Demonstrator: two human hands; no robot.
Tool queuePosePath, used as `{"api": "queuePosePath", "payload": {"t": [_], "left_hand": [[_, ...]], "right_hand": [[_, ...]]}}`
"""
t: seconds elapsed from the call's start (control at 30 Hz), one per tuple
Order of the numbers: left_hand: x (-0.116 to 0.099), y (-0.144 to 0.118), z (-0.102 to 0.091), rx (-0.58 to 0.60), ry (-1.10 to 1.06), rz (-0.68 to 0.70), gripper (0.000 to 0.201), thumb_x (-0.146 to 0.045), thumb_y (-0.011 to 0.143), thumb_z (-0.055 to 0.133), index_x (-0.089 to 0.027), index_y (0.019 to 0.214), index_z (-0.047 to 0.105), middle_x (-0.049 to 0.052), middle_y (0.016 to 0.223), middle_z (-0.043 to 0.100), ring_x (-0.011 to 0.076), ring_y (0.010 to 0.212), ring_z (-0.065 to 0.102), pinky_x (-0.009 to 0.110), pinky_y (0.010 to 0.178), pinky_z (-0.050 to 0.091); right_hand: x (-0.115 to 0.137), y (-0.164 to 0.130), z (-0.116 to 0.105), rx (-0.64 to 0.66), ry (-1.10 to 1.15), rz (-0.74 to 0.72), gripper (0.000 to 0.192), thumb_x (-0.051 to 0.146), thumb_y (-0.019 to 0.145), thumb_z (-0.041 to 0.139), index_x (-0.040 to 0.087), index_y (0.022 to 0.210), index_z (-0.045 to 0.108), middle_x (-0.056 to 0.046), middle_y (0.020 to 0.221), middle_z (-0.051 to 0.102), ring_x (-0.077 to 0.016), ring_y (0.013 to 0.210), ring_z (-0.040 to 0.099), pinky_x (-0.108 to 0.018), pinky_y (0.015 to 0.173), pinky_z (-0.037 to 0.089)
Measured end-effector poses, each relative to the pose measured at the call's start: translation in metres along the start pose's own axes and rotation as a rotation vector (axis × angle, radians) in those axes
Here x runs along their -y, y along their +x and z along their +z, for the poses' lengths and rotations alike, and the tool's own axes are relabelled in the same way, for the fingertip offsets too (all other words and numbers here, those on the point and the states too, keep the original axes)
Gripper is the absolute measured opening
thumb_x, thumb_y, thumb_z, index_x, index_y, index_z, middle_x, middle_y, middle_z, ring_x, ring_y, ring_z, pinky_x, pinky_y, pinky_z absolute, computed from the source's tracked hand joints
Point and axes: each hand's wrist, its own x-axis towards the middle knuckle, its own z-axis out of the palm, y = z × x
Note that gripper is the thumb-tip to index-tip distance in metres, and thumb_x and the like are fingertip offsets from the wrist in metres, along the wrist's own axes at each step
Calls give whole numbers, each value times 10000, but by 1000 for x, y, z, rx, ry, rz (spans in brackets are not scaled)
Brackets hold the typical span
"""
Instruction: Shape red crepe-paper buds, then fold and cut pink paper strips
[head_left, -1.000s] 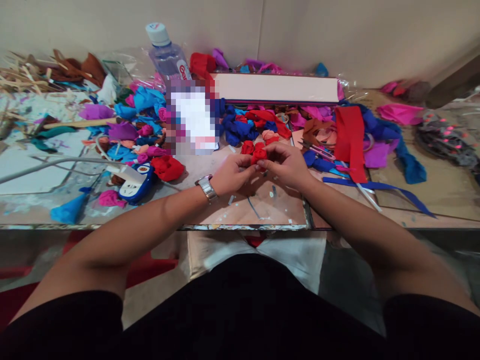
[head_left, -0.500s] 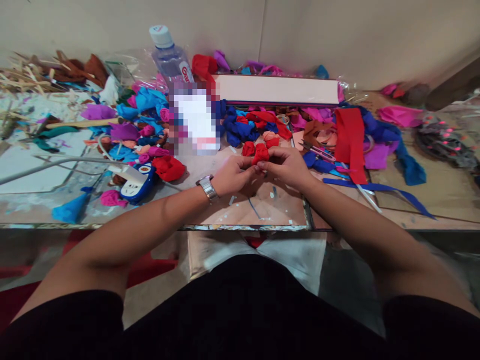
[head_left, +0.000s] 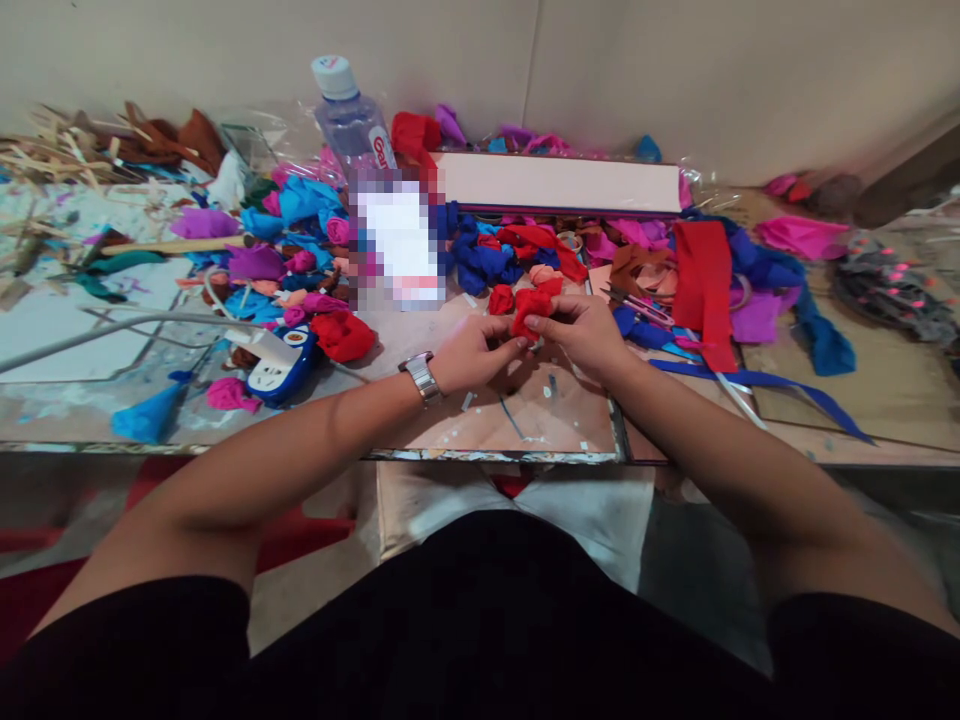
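Note:
A small crumpled red crepe-paper flower (head_left: 532, 312) is pinched between my two hands, just over the front of the table. My left hand (head_left: 474, 354), with a metal watch on its wrist, closes thumb and forefinger at the flower's lower left side. From the other side my right hand (head_left: 589, 332) grips it, thumb across the front; its other fingers are partly hidden behind. Just beyond my fingers lie another red paper piece (head_left: 501, 299) and a peach one (head_left: 545, 273). A wide red crepe strip (head_left: 703, 290) lies to the right, beside scissors (head_left: 643, 308).
A blurred-out phone (head_left: 401, 240) leans against a bottle (head_left: 351, 125). Left of my hands are a blue-and-white power socket (head_left: 279, 370) with its cable and several paper flowers. A long pale box (head_left: 555, 182) lies at the back. Wooden sticks (head_left: 52, 150) are heaped far left.
The red flower shows more between my hands, its paper opened out a little. My left fingers have loosened and shifted slightly down its side. The view has moved slightly.

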Motion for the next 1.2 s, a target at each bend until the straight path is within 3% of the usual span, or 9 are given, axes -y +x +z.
{"api": "queuePosePath", "payload": {"t": [0.2,0.37,0.53,0.7,0.87,1.2], "left_hand": [[0,1,1,-42,-22,1,310,-443,939,686,-149,903,778,48,755,741,133,623,586,244,578,427],[-1,-1,0,-38,-17,14,317,-449,938,692,-149,895,785,41,766,729,136,661,581,250,605,432],[-2,-1,0,-36,7,5,257,-391,897,711,-149,823,755,18,712,685,136,654,561,260,615,420],[-1,3,0,-176,-116,26,267,-397,896,730,-164,1024,756,54,950,780,173,827,685,286,760,538],[0,4,-1,-263,-125,3,345,-505,890,788,-183,1008,829,66,1004,825,198,909,726,323,871,568],[0,7,-2,-309,-222,-66,412,-572,812,848,-176,926,837,70,911,815,179,816,707,305,769,563]], "right_hand": [[-1,5,-5,-19,-117,-162,311,478,783,902,210,686,779,-18,751,718,-192,777,628,-345,782,531],[-2,1,-2,13,-21,-73,345,520,760,926,201,790,799,-21,787,739,-174,721,609,-307,665,487],[1,-2,1,44,-3,-29,450,598,710,938,185,764,768,-17,735,711,-152,658,574,-289,609,454],[1,-2,1,21,-44,-71,476,625,714,929,192,741,732,-8,735,686,-155,678,571,-291,623,462],[-2,-3,2,29,-91,-57,481,619,734,915,182,754,718,12,704,650,-133,636,522,-279,598,407],[-1,-2,0,-40,-284,-217,460,633,830,822,181,773,760,-15,718,685,-157,662,536,-296,614,400]]}}
